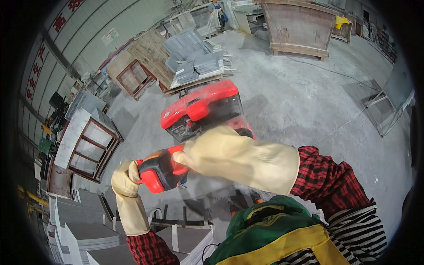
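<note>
Both my hands wear long cream rubber gloves. Between them is the red and black control handle [155, 173] of a powered pallet truck [201, 104]. My left hand [125, 180] is curled round the handle's left grip. On the other side, my right hand [216, 152] closes on the right grip, its thumb near the head's top; most of its fingers are hidden behind the glove's back. The truck's red hood and dark lower body stand just beyond the handle, partly covered by my right glove.
Flat grey panels [194, 57] lie piled on a pallet past the truck. Wooden frames [95, 148] stand at left, and a large wooden table [300, 28] at the far right. Stacked grey sheets [95, 236] fill the near left. A metal rack [386, 106] stands right; another person [216, 17] is far off.
</note>
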Demonstrator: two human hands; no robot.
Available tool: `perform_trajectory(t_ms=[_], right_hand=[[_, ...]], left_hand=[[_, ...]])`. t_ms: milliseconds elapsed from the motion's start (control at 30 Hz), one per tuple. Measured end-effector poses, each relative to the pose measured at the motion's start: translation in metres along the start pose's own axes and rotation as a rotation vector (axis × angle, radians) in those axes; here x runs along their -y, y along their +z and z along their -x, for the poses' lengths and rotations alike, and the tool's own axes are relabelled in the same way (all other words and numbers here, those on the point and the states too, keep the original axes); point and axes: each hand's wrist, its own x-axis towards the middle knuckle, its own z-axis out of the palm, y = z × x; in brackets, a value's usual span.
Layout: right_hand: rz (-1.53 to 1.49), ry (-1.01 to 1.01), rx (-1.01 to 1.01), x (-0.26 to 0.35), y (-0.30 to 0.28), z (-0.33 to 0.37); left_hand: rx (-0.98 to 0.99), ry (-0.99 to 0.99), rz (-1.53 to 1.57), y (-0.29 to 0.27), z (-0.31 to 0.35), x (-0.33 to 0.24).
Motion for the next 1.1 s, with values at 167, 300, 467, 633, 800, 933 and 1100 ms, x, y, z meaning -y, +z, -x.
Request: perform_trajectory(t_ms=[167,300,467,633,800,933,1100], right_hand=[[0.021,0.041,0.127,-0.018,-0.001,-0.023],[0.23,0.109,0.296,-0.028,-0.023,-0.029],[0.21,0.082,0.142,-0.067,-0.001,-0.028],[0.163,0.14,0.063,-0.102,0.004,-0.031],[0.102,0.099,0.061,-0.137,0.0,-0.032],[-0.083,0.146,0.112,-0.166,-0.012,-0.037],[-0.106,0.136,0.135,-0.227,-0.018,-0.028]], left_hand=[[-0.043,-0.042,0.183,0.011,-0.018,-0.002],[0.004,-0.068,0.32,0.015,-0.042,-0.01],[-0.031,-0.23,0.3,0.029,-0.057,-0.024],[-0.005,-0.317,0.28,0.028,-0.086,-0.043],[-0.013,-0.39,0.309,0.037,-0.106,-0.065],[-0.051,-0.358,0.167,0.045,-0.111,-0.082],[-0.071,-0.447,0.193,0.072,-0.151,-0.119]])
